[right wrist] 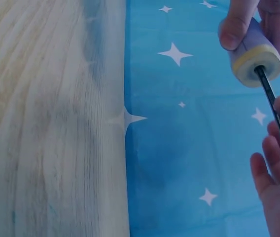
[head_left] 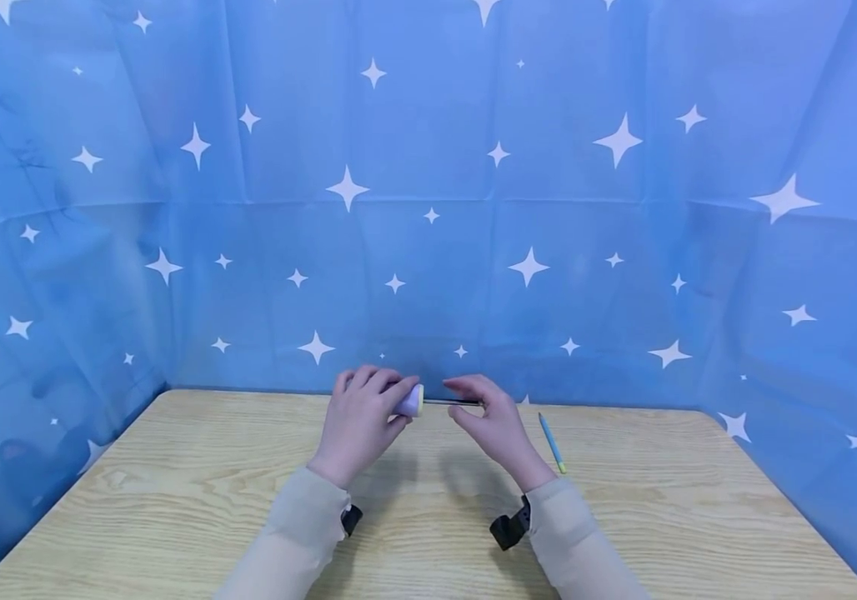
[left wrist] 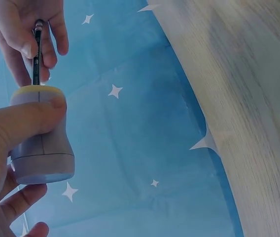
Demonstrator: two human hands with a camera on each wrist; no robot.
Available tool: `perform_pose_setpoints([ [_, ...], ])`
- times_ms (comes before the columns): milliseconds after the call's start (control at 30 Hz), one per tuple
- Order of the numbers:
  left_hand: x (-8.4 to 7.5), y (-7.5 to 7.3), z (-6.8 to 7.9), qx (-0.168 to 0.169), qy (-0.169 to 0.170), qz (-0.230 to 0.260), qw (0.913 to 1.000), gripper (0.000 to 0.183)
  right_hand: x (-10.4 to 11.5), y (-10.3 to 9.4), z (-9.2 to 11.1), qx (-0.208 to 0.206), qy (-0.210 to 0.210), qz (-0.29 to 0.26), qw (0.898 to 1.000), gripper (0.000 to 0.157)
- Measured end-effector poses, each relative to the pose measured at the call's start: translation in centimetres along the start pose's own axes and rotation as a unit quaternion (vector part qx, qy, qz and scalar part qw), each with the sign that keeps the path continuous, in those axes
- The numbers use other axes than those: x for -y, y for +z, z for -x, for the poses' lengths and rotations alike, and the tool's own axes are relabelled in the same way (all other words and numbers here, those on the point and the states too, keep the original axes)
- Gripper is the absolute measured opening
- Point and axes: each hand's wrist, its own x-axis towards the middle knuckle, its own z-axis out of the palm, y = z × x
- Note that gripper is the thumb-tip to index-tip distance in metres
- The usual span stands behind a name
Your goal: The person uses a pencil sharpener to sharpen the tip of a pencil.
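Note:
My left hand point(head_left: 359, 417) grips a pale purple pencil sharpener point(left wrist: 44, 140) with a yellow rim, its thumb lying across the side. A black pencil point(right wrist: 268, 89) with a silver ferrule at its far end sticks out of the sharpener's opening; its tip is hidden inside. Around that pencil my right hand point(head_left: 492, 425) is spread loosely, thumb on one side and fingers on the other, with a gap between thumb and forefinger in the head view. The thumb sits right beside the shaft in the right wrist view. Both hands are raised near the table's far edge.
A blue pencil point(head_left: 552, 443) with a yellow-green end lies on the wooden table point(head_left: 428, 533), right of my right hand. A blue curtain point(head_left: 428, 250) with white stars hangs behind the table and along its sides. Black wrist straps show at both sleeves.

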Motion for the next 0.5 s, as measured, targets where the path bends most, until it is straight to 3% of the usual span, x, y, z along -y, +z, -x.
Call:
perform_pose_setpoints([
  [233, -0.3, -0.1, 0.0, 0.002, 0.001, -0.002, 1.0, 0.048, 4.0, -0.5, 0.6, 0.014, 0.016, -0.018, 1.0, 0.029],
  [333, -0.4, -0.1, 0.1, -0.001, 0.001, -0.002, 1.0, 0.048, 3.8, -0.5, 0.5, 0.015, 0.009, -0.022, 1.0, 0.028],
  [500, -0.5, -0.1, 0.1, 0.002, 0.0, 0.008, 1.0, 0.049, 1.5, -0.3, 0.1, 0.011, -0.001, -0.056, 0.998, 0.029],
])
